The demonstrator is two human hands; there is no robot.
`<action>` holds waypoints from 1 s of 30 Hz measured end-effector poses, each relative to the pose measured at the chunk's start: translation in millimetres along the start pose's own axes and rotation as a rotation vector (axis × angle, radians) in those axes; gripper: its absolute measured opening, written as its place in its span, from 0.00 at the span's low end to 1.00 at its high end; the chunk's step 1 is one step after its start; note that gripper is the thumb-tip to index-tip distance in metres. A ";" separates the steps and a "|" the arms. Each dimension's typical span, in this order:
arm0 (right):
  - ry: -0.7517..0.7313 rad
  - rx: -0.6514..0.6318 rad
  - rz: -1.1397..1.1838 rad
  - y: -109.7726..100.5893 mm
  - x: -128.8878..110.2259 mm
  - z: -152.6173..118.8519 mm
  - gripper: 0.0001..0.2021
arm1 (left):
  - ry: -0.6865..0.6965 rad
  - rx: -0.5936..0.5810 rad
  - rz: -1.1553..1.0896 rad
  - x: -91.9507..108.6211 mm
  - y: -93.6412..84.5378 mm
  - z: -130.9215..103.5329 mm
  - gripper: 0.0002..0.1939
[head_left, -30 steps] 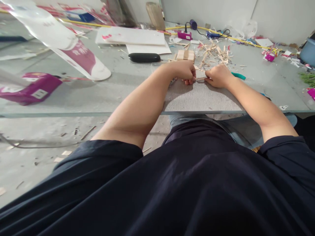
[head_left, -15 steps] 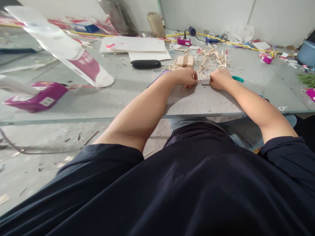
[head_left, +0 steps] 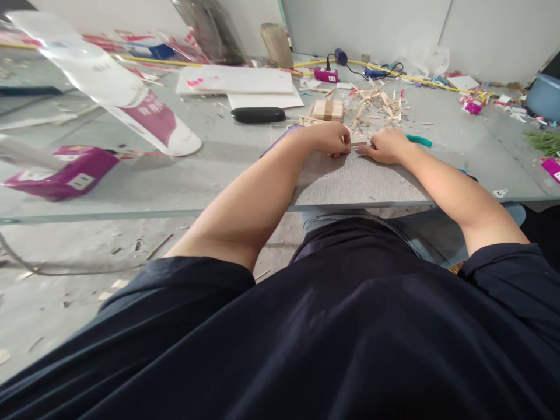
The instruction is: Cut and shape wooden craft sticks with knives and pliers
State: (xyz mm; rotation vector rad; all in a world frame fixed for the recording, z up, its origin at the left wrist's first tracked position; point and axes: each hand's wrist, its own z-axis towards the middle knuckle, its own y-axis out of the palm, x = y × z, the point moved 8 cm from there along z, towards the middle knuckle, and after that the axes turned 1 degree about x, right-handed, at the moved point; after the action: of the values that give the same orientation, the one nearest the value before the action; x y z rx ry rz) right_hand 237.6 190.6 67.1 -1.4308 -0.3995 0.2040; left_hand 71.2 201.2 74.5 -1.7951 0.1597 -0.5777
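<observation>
My left hand [head_left: 335,139] is closed in a pinch over a grey textured board, holding the left end of a thin wooden stick [head_left: 359,144]. My right hand [head_left: 387,144] lies just to the right, its thumb and finger pressed together by the stick's right side. Whatever is between those right fingertips is too small to make out. Beneath both wrists is the grey board [head_left: 350,181]. Beyond the right hand a teal curved handle [head_left: 420,140] shows; the rest of that tool is hidden.
Behind my hands lie a bundle of wooden sticks [head_left: 328,109] and a scattered pile of sticks [head_left: 380,102]. Leftward are a black oblong case [head_left: 258,115], white sheets [head_left: 245,79], a white-and-pink packet [head_left: 153,119] and a purple box [head_left: 65,172]. A blue tub [head_left: 545,96] stands far right.
My right hand has shifted slightly left, its fingertips now stretched towards the left hand. More of the teal handle shows. My left hand stays almost still.
</observation>
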 end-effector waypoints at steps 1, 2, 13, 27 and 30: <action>0.000 0.003 -0.003 -0.1 0.4 0.5 0.41 | 0.000 -0.001 0.004 -1.0 0.5 1.3 0.23; -0.001 0.008 -0.006 -0.2 0.6 1.0 0.41 | 0.004 -0.004 0.007 -1.8 1.1 2.7 0.24; 0.001 -0.058 0.021 1.2 -1.0 0.3 0.44 | 0.048 0.025 0.040 -11.1 7.5 16.5 0.24; -0.016 -0.057 0.027 1.1 -2.3 0.4 0.42 | 0.038 0.025 0.044 -8.7 6.9 15.6 0.20; -0.004 -0.060 0.039 2.9 -1.0 3.1 0.42 | 0.038 0.032 0.050 -9.1 6.4 16.6 0.18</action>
State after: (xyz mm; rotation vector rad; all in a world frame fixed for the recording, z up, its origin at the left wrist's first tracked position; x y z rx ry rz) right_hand 235.8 193.5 64.4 -1.4987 -0.3841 0.2281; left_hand 72.1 217.2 62.6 -1.7445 0.2198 -0.5760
